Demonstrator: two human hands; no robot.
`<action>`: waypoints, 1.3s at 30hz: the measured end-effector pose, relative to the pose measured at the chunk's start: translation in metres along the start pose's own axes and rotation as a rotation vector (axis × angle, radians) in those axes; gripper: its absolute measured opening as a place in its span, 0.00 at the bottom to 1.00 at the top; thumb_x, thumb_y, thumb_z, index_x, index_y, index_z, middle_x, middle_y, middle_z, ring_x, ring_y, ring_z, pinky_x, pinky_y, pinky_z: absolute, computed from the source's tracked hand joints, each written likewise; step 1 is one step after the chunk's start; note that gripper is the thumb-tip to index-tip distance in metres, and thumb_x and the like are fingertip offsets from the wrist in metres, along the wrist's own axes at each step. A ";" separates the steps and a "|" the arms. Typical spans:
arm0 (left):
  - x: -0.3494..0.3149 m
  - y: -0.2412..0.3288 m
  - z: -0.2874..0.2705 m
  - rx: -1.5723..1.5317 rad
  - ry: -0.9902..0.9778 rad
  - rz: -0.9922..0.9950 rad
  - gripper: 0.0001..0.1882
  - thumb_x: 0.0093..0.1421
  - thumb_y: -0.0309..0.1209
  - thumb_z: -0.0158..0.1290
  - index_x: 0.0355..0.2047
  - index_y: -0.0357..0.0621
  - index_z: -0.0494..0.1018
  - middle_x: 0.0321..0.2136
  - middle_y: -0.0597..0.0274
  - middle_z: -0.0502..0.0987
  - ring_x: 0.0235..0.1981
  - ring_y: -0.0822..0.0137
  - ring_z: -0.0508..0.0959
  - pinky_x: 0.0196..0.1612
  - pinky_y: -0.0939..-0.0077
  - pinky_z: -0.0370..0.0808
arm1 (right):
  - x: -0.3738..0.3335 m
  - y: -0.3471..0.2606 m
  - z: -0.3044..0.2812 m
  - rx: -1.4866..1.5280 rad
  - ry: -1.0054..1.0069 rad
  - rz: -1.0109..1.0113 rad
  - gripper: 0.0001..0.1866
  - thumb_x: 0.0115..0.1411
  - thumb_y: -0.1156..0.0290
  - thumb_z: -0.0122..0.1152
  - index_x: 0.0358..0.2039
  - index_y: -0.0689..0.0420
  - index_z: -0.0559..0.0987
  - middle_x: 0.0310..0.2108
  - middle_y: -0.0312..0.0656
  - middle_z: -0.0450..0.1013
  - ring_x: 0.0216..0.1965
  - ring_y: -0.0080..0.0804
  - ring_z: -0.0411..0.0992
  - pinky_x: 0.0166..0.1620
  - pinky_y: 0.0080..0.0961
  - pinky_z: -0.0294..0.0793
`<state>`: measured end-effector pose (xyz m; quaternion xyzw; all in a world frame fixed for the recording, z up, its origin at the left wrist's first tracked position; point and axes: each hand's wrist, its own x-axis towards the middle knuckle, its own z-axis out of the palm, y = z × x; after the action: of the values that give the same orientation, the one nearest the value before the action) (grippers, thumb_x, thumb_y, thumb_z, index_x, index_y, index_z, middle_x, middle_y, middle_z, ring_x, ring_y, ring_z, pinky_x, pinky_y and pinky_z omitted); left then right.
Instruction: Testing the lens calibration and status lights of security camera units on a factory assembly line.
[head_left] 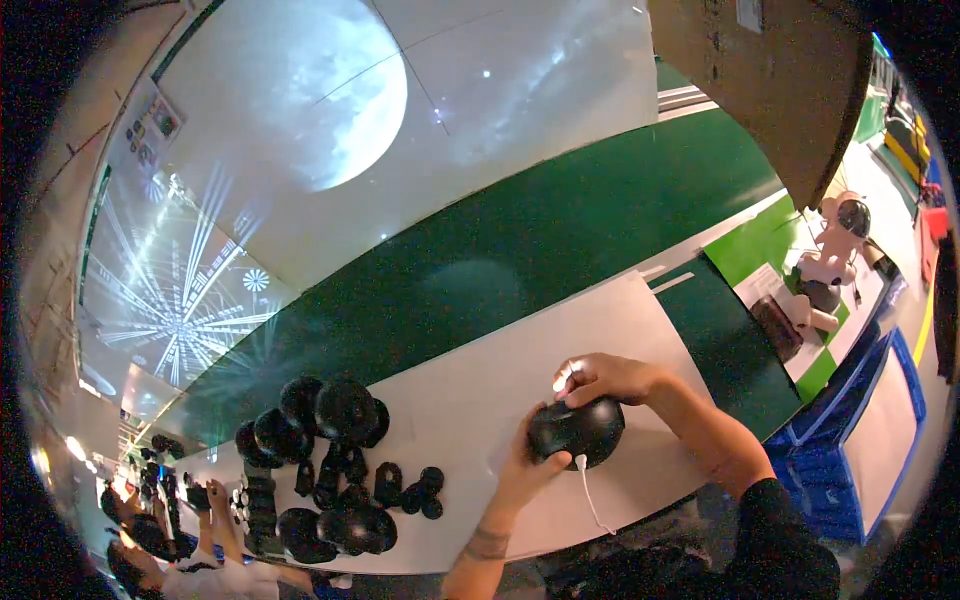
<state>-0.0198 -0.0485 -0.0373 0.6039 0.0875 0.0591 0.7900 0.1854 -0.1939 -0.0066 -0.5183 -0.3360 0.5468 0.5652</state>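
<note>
A black, round projector lamp point(590, 432) with a glossy shell is held over the white tabletop point(470, 410). My left hand point(523, 465) grips its left side, thumb toward the front and the other fingers partly hidden behind the shell. From above, my right hand point(615, 378) bends over the lamp's top, thumb and fingers drawn together. Bright light falls on those fingertips, and the small part between them is too glaring to make out. A white cable point(592, 498) is plugged into the lamp's near side and trails down to the table's front edge.
Several black round shells point(346, 408) and smaller black parts point(388, 484) lie left of my hands. Blue-edged bins point(850, 440) stand at the right, below a green mat point(745, 250) with pale devices. A large moon point(350, 100) is projected beyond the table. Other people point(215, 530) work at far left.
</note>
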 end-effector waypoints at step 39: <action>-0.013 0.055 0.006 0.118 -0.003 -0.020 0.50 0.51 0.44 0.71 0.65 0.35 0.56 0.58 0.53 0.68 0.60 0.62 0.68 0.62 0.66 0.67 | -0.010 -0.033 0.027 0.117 0.055 -0.015 0.25 0.58 0.73 0.63 0.56 0.63 0.70 0.51 0.49 0.76 0.57 0.33 0.71 0.60 0.29 0.68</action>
<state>-0.0309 -0.0426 0.0184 0.6487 0.0959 0.0449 0.7537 0.1675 -0.1933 0.0335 -0.4967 -0.2916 0.5468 0.6076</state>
